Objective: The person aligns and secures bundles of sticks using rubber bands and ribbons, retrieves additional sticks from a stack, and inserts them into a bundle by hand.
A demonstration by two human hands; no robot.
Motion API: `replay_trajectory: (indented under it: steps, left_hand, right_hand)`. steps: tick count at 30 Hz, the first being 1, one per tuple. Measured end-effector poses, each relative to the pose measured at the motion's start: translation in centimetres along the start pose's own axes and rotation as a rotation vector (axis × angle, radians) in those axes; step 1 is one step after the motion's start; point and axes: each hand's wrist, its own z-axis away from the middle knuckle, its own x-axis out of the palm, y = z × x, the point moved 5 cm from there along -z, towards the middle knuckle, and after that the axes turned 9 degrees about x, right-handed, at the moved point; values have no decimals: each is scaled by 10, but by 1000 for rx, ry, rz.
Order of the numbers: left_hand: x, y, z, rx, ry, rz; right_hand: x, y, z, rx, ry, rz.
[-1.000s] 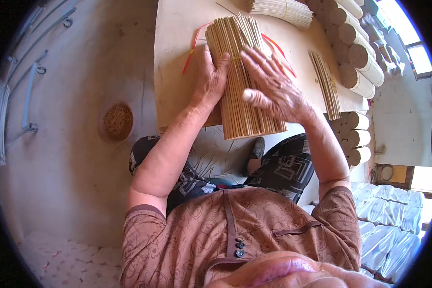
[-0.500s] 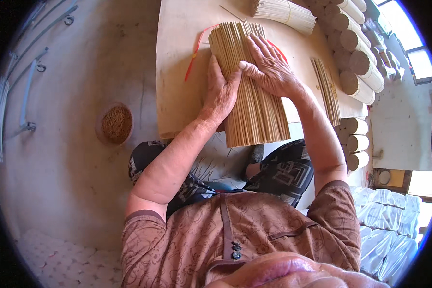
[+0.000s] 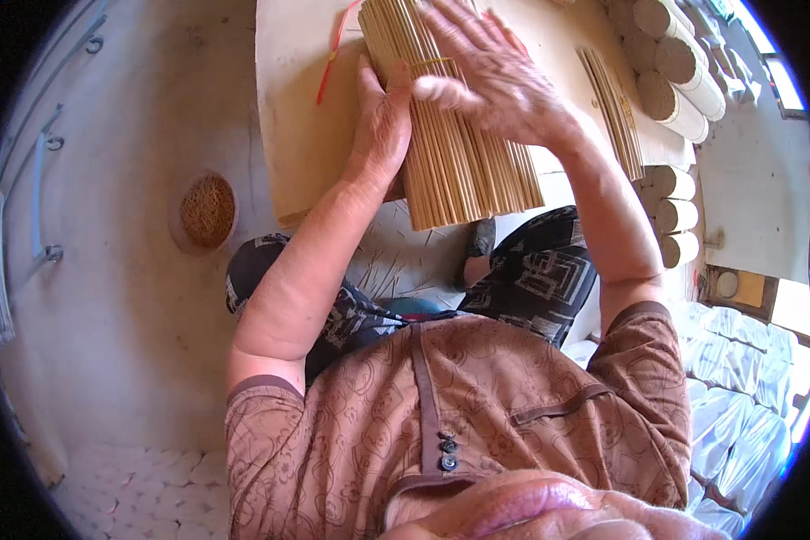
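A flat layer of thin bamboo sticks [image 3: 459,171] lies on a pale wooden board [image 3: 301,117], its near ends hanging over the board's edge. My left hand [image 3: 382,121] presses against the left side of the sticks, fingers together. My right hand [image 3: 486,67] lies flat on top of them with fingers spread. A red string [image 3: 328,56] runs under the sticks at the far left.
A smaller row of sticks [image 3: 612,108] lies on the board to the right. Rolled stick bundles [image 3: 670,76] are stacked at the far right. A round woven basket [image 3: 207,211] sits on the grey floor at left. Plastic-wrapped packs [image 3: 738,396] lie at lower right.
Both hands have slid farther up along the sticks, away from me. The stick layer has turned slightly and shifted with them.
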Motion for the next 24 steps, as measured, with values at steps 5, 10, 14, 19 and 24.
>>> replay_trajectory:
  steps: [5,10,14,19,24]
  left_hand:
    - [2,-13,10,-259,136,108]
    - [6,6,10,-104,20,6]
    - [-5,3,8,-133,93,2]
    - [3,3,8,-103,44,-32]
    - [-11,6,3,-192,106,-37]
  right_hand:
    - [-8,-8,-5,2,43,-141]
    - [12,-11,12,-39,-38,39]
    - [-16,33,9,276,10,-583]
    - [31,82,50,646,3,-1107]
    - [27,50,35,678,-83,-1141]
